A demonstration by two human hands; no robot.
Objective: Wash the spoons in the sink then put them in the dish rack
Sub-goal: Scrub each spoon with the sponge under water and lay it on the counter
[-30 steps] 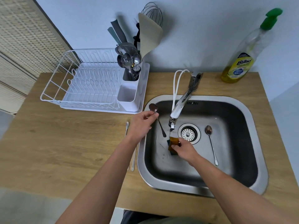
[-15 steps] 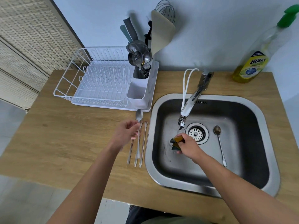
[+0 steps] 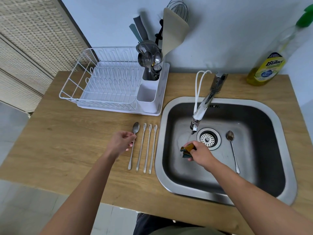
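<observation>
My left hand (image 3: 122,143) pinches a steel spoon (image 3: 135,128) by its handle; the spoon lies flat on the wooden counter, left of three slim long-handled spoons (image 3: 148,146). My right hand (image 3: 200,153) grips a yellow-green sponge (image 3: 187,150) low inside the steel sink (image 3: 169,106), near the drain. One more spoon (image 3: 232,150) lies on the sink floor to the right of the drain. The white dish rack (image 3: 108,82) stands at the back left, its cutlery holder (image 3: 150,77) full of utensils.
The tap (image 3: 205,106) reaches out over the sink with a white cord looped on it. A bottle of dish soap (image 3: 265,68) stands at the back right. The counter's front edge runs close to my body; a woven panel is at the far left.
My left hand carried the spoon out of the sink and laid it on the counter beside the three slim spoons. The right hand stayed in the sink with the sponge.
</observation>
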